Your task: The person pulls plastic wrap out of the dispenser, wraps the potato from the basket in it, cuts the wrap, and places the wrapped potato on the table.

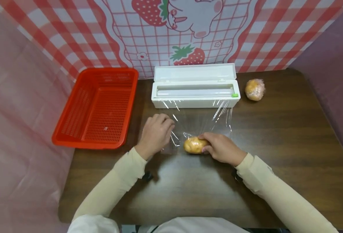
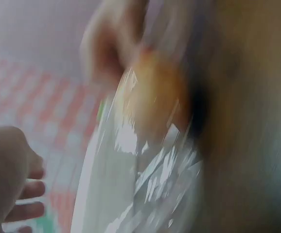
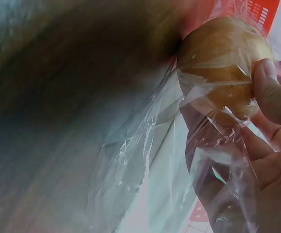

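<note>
A yellow potato (image 1: 193, 145), partly covered in clear plastic wrap, is gripped at its right end by my right hand (image 1: 222, 148). In the right wrist view the thumb presses the potato (image 3: 223, 68), and film clings round it and the fingers. The plastic wrap (image 1: 199, 119) stretches from the white dispenser box (image 1: 196, 103) down to the potato. My left hand (image 1: 156, 132) hovers over the film's left side, its fingers loosely bent and nothing visible in them. The left wrist view is blurred, but its left hand (image 2: 9, 174) is apart from the potato (image 2: 155, 92).
The dispenser's lid (image 1: 194, 73) stands raised, with a film roll (image 1: 194, 93) inside. A red perforated basket (image 1: 124, 106) is at the left. A wrapped potato (image 1: 254, 89) sits right of the dispenser. A checked cloth (image 1: 84, 35) hangs behind the brown table (image 1: 291, 136).
</note>
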